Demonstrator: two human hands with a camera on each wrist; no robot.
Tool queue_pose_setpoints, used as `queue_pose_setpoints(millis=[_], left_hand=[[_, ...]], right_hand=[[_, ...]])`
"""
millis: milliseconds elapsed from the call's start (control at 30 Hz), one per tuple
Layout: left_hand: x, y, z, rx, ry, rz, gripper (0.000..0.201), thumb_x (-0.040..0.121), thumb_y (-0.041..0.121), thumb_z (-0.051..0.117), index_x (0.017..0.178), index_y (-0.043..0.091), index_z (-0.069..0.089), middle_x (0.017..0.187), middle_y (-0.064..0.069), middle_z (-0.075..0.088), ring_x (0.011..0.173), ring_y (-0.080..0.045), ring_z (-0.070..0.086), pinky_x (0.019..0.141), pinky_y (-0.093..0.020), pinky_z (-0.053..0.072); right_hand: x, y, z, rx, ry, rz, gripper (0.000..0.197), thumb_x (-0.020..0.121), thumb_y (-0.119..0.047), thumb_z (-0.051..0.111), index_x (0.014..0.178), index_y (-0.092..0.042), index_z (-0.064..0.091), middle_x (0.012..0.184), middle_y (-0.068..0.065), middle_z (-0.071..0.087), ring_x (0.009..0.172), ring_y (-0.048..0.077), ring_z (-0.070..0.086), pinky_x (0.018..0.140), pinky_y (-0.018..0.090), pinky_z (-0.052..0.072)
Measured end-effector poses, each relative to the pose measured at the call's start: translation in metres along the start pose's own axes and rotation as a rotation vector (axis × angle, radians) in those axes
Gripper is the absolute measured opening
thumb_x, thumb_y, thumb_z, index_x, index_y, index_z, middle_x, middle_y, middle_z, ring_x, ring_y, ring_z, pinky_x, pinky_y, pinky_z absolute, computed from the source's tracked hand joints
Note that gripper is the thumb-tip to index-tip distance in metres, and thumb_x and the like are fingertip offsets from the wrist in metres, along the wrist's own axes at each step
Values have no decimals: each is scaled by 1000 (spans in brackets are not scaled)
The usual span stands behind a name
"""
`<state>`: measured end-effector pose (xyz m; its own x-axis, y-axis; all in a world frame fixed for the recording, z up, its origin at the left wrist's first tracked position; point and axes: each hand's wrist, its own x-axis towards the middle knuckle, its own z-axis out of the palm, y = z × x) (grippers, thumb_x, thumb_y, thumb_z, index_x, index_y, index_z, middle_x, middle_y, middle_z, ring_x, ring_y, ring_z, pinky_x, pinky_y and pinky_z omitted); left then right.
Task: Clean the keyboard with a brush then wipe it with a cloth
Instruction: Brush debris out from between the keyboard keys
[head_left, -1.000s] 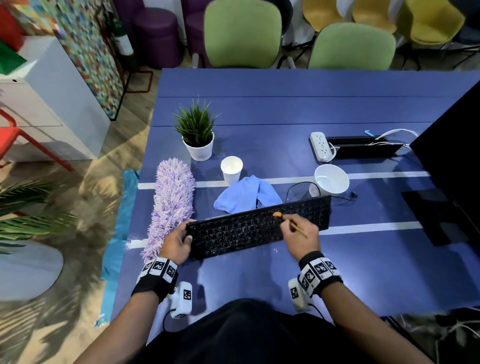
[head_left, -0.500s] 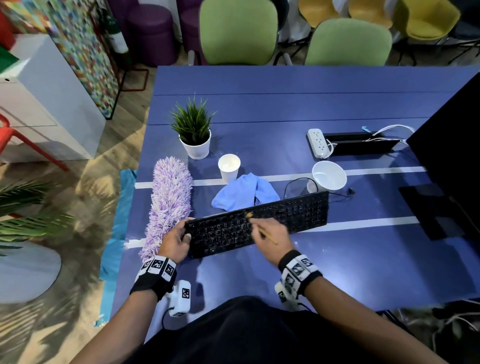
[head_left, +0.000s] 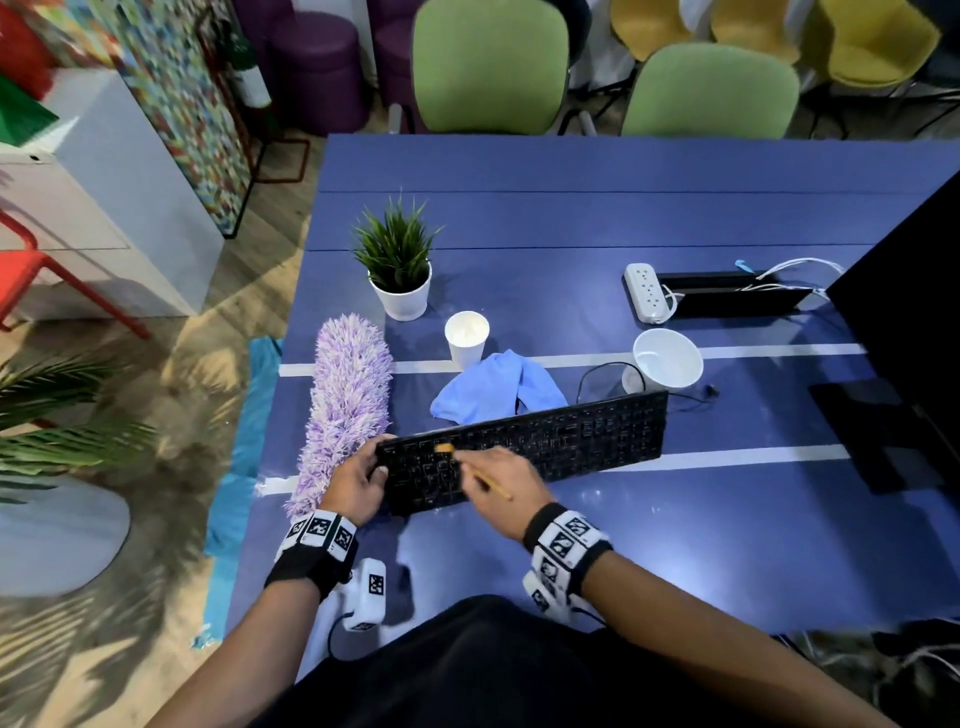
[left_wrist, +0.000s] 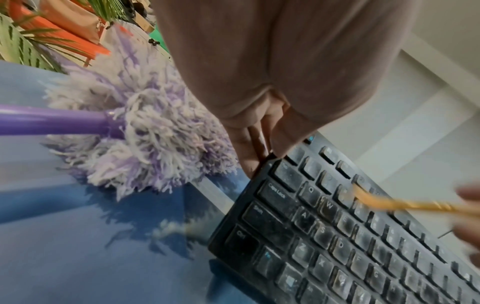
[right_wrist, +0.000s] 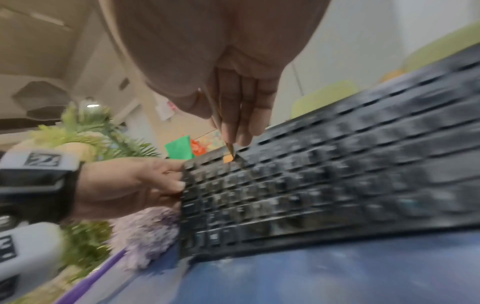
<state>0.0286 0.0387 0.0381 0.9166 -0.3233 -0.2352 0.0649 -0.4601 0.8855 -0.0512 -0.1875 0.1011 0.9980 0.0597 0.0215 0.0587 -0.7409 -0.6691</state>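
Note:
A dusty black keyboard (head_left: 545, 441) (left_wrist: 350, 236) (right_wrist: 337, 185) lies slanted on the blue table (head_left: 571, 218). My left hand (head_left: 358, 480) (left_wrist: 259, 148) (right_wrist: 135, 185) grips its left end, thumb on top. My right hand (head_left: 493, 483) (right_wrist: 233, 115) pinches a thin wooden brush (head_left: 483, 480) (left_wrist: 405, 204) (right_wrist: 219, 123). Its orange tip (head_left: 444, 448) (right_wrist: 228, 158) touches the keys in the keyboard's upper left part. A light blue cloth (head_left: 493, 389) lies crumpled just behind the keyboard.
A purple fluffy duster (head_left: 345, 400) (left_wrist: 145, 139) lies left of the keyboard, touching my left hand. Behind stand a white cup (head_left: 466, 338), a white bowl (head_left: 667, 358), a potted plant (head_left: 397, 270) and a power strip (head_left: 647, 291). A black monitor (head_left: 904, 312) fills the right.
My right hand has swept the brush leftward along the keys, from the keyboard's middle to its left part. My left hand has kept its grip on the left end.

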Motion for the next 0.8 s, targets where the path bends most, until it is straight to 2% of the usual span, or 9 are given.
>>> queue_pose_setpoints(millis=[133, 167, 233, 300, 400, 500, 567, 633, 800], left_hand=[[-5, 2, -2, -17, -20, -25, 61, 95, -12, 45, 117, 45, 50, 103, 26, 72, 116, -17, 60, 108, -31, 41], [-7, 4, -3, -11, -11, -23, 59, 95, -9, 46, 118, 45, 52, 103, 27, 72, 116, -16, 61, 109, -32, 42], [-8, 7, 0, -8, -5, -13, 55, 95, -8, 47, 128, 35, 52, 114, 8, 71, 118, -20, 61, 112, -37, 41], [-7, 8, 2, -47, 1, -28, 53, 95, -16, 44, 129, 24, 48, 117, -6, 65, 120, -20, 57, 115, -39, 38], [-8, 3, 0, -72, 7, -37, 56, 94, -18, 43, 125, 28, 48, 116, -5, 65, 121, -20, 55, 117, -39, 35], [-7, 0, -1, -57, -1, -50, 55, 95, -16, 43, 128, 28, 47, 119, -5, 65, 122, -20, 55, 117, -40, 35], [-6, 2, 0, -75, 1, -58, 53, 95, -17, 43, 134, 18, 48, 122, -8, 64, 121, -21, 55, 118, -42, 35], [-5, 2, 3, -92, 3, -74, 51, 95, -18, 42, 139, 8, 47, 123, -11, 64, 121, -23, 56, 119, -44, 35], [-4, -1, 1, -81, 16, -111, 51, 95, -18, 42, 141, 4, 45, 126, -14, 63, 127, -32, 56, 119, -46, 35]], right_hand=[[-26, 55, -39, 6, 272, 368, 23, 83, -30, 54, 99, -25, 70, 91, 2, 69, 76, 13, 64, 77, 34, 57], [-30, 64, -42, -9, 304, 409, 21, 84, -28, 56, 98, -23, 71, 90, 2, 70, 77, 14, 64, 78, 34, 57], [-32, 65, -43, 2, 290, 397, 21, 86, -24, 56, 101, -21, 71, 94, 4, 70, 79, 14, 63, 81, 31, 55], [-31, 54, -36, 29, 200, 265, 22, 89, -19, 56, 105, -19, 71, 93, 7, 70, 78, 16, 64, 81, 26, 54], [-27, 47, -26, 44, 144, 170, 21, 88, -17, 57, 104, -19, 71, 88, 6, 71, 76, 18, 65, 77, 26, 53], [-27, 64, -39, 84, 358, 414, 19, 85, -23, 56, 96, -26, 72, 81, 2, 69, 67, 15, 64, 66, 30, 57], [-30, 75, -50, 68, 469, 538, 19, 83, -22, 56, 93, -24, 73, 82, 4, 71, 70, 20, 64, 68, 32, 56], [-31, 77, -56, 28, 503, 569, 20, 84, -21, 56, 95, -21, 72, 85, 7, 72, 73, 22, 64, 72, 32, 55], [-31, 60, -47, 39, 228, 343, 24, 90, -22, 54, 107, -22, 70, 88, 0, 70, 71, 12, 64, 74, 23, 54]])
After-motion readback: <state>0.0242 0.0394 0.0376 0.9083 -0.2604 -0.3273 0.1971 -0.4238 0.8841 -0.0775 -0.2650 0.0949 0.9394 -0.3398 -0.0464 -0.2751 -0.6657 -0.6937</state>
